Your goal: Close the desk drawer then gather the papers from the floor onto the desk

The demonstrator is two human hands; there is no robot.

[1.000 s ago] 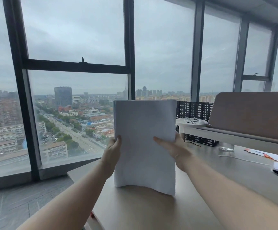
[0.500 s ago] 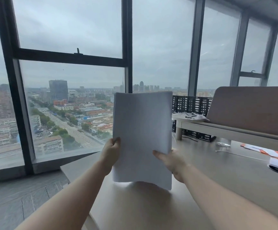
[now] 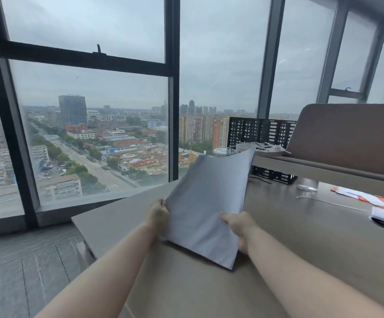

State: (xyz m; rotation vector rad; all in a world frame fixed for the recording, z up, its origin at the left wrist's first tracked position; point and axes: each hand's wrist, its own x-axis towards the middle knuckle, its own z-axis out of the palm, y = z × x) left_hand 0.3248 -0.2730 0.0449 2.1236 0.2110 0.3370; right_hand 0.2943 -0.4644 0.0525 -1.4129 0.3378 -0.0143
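A stack of white papers (image 3: 207,203) leans back at a slant over the grey-brown desk (image 3: 117,221), its lower corner close to the desk top. My left hand (image 3: 157,214) grips the stack's left edge. My right hand (image 3: 240,226) holds its lower right edge, thumb on the front sheet. The far top corner of the papers curls upward. The desk drawer is out of sight.
Tall windows (image 3: 90,125) stand just beyond the desk's far edge. A brown divider panel (image 3: 351,134) and a black perforated rack (image 3: 259,134) sit at the back right. Orange-and-white papers (image 3: 370,199), a white cable (image 3: 328,201) and a clear cup (image 3: 306,185) lie on the right.
The papers stood upright in both hands and have now tipped backward and dropped toward the desk top. Both hands moved lower with them.
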